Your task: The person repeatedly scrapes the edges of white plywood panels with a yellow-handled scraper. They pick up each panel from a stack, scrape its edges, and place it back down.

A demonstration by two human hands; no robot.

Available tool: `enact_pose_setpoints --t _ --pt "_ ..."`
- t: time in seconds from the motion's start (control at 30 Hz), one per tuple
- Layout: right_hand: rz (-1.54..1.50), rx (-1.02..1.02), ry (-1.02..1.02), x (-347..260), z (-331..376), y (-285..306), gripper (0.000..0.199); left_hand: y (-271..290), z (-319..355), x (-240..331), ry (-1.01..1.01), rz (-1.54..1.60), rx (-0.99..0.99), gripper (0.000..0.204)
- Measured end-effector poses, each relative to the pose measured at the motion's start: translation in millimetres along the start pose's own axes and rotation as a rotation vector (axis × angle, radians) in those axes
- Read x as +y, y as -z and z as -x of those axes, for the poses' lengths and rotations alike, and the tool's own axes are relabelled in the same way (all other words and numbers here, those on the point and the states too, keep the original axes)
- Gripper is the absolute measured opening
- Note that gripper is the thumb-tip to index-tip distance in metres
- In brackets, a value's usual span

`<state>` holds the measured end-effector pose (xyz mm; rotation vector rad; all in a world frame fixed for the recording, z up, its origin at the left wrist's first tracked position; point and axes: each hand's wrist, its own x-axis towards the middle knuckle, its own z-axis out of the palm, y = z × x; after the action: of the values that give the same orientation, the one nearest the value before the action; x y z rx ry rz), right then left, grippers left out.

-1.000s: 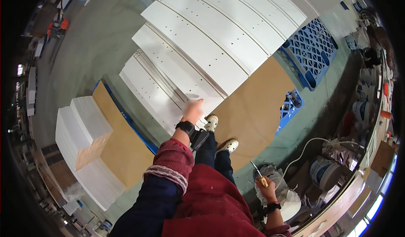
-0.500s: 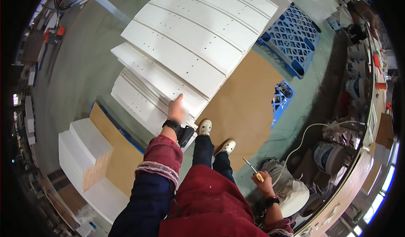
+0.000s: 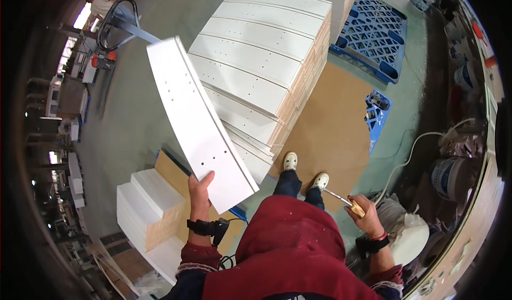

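White laminate everywhere. Far left on the floor: a low stack of white boards (image 3: 152, 206) with raw wood edges showing, resting on a brown sheet. Just right of it, left hand (image 3: 199, 192), fingers curled round the near end of a long white panel (image 3: 200, 124); thumb on its face. Panel lifted clear, tilted, far end pointing up-left; small drilled holes dot its surface. Behind and right: tall stack of matching panels (image 3: 256, 70), laid flat on brown cardboard (image 3: 330, 134). Two white shoes stand at the cardboard's near edge. Blue plastic pallet (image 3: 373, 28) beyond. Right hand (image 3: 365, 217) closed round a wooden-handled tool (image 3: 346, 203), metal shaft pointing toward the shoes. White bucket (image 3: 445, 174) far right.
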<state>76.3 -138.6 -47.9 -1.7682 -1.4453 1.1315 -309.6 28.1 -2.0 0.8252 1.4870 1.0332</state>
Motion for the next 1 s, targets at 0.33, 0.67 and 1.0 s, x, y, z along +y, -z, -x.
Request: enact_pose_setpoints --t 0.33,0.67,1.0 --pt "0.333 0.146 -0.193 20 54 56 0.027 -137 24 39 -0.016 -0.370 -0.666 0.035" --pt "0.460 0.665 -0.692 115 161 111 0.017 -257 65 11 0.521 -0.704 -1.290 0.040" --pt "-0.004 0.590 -0.672 157 153 57 0.019 -263 77 5 0.846 -0.694 -1.205 0.041"
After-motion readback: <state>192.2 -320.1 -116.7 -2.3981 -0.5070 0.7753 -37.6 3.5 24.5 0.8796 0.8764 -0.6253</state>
